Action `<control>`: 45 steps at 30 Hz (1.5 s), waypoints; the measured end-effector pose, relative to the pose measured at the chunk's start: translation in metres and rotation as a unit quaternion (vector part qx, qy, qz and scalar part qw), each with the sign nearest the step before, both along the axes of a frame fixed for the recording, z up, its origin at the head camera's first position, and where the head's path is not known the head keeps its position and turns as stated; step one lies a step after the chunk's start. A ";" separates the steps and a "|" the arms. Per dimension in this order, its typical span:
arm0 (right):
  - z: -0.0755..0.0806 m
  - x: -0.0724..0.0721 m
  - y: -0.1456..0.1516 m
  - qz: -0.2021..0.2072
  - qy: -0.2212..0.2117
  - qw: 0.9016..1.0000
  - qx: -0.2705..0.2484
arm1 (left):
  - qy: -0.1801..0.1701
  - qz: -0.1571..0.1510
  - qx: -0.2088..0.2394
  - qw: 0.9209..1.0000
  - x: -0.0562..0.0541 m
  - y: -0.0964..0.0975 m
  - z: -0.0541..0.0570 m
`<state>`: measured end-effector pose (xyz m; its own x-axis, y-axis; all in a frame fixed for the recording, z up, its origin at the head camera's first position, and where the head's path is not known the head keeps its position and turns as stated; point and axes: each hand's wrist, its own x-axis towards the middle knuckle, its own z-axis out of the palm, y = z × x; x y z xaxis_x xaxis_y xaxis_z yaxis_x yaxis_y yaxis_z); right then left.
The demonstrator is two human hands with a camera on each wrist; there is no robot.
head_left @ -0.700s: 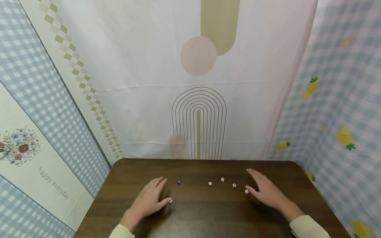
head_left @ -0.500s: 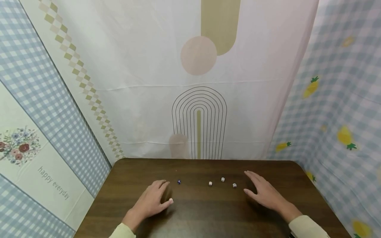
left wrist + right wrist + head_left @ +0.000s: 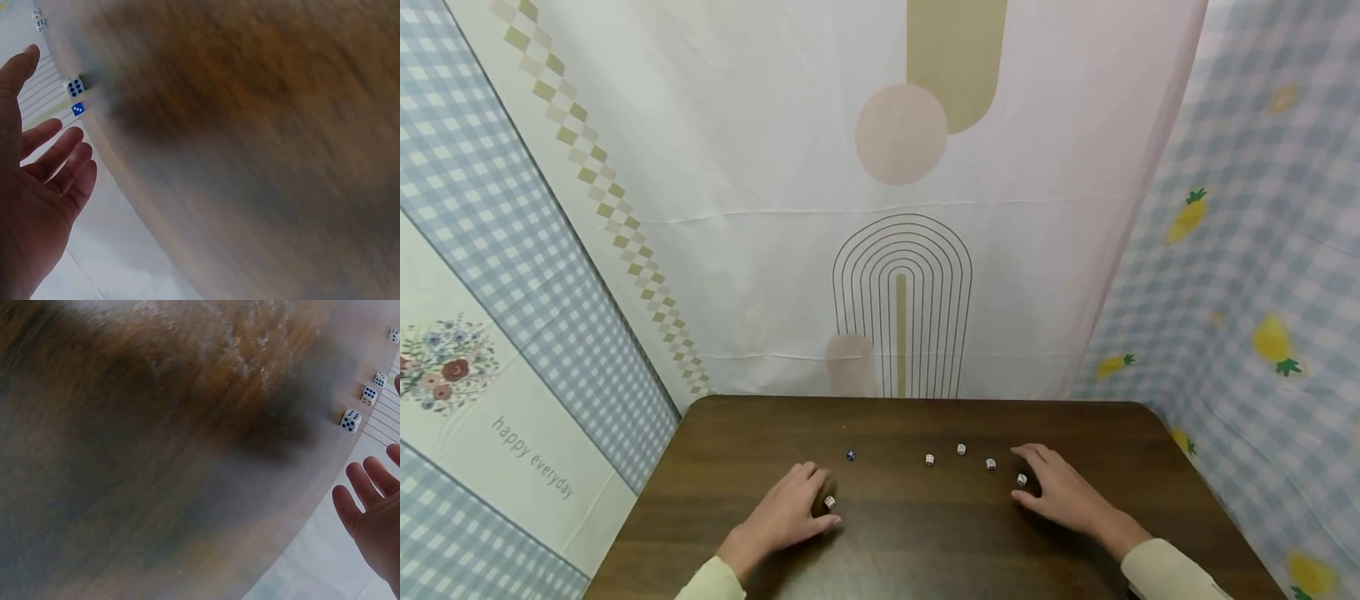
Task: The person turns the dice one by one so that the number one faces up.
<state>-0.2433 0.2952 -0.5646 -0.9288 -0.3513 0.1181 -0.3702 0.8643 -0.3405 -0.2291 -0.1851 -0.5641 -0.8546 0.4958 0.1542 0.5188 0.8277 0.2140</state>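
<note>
Bracketing a white dotted cube die (image 3: 830, 502), a person's left hand (image 3: 784, 510) grips nothing; the right hand (image 3: 1066, 493), likewise free, frames a second white dotted die (image 3: 1022, 480) on the brown wooden table (image 3: 917, 546). Light fingertip pinches should serve.

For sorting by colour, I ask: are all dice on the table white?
No, a blue die lies there with five white dice.

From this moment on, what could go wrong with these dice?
The left hand is open with a small white die just off its fingers; a hurried pinch might flick it away. The right hand is open beside another white die, which could roll over if bumped. A third white die lies nearby and might get nudged too.
</note>
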 end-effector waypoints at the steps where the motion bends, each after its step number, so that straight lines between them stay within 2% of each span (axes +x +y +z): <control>1: 0.000 0.000 0.000 0.000 -0.002 1.000 0.001 | -0.006 -0.001 0.003 1.000 0.000 0.000 -0.001; 7: -0.001 -0.001 0.002 0.000 -0.019 1.000 0.004 | -0.035 -0.007 0.017 0.999 -0.001 0.003 -0.003; 10: -0.002 -0.002 0.004 -0.001 -0.025 1.000 0.007 | -0.019 -0.011 0.018 1.000 0.000 0.005 -0.004; 17: -0.003 -0.002 0.009 -0.003 -0.028 1.000 0.003 | 0.041 -0.026 0.030 0.998 0.000 0.008 -0.009; 27: -0.004 -0.001 0.010 -0.013 -0.026 1.000 0.005 | 0.051 -0.029 0.040 0.997 -0.001 0.010 -0.014; 31: -0.006 -0.005 0.010 -0.011 -0.027 1.000 0.004 | 0.043 -0.027 0.049 0.998 -0.002 0.010 -0.013; 38: -0.010 -0.012 0.008 -0.010 -0.038 0.999 -0.022 | 0.006 -0.012 0.075 0.997 -0.004 0.009 -0.012; 45: -0.012 -0.015 0.008 -0.005 -0.023 1.000 -0.015 | 0.009 -0.018 0.079 0.997 -0.006 0.009 -0.012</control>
<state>-0.2582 0.3031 -0.5770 -0.9369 -0.3390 0.0856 -0.3451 0.8571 -0.3825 -0.2350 -0.1766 -0.5765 -0.8334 0.4935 0.2487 0.5520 0.7656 0.3304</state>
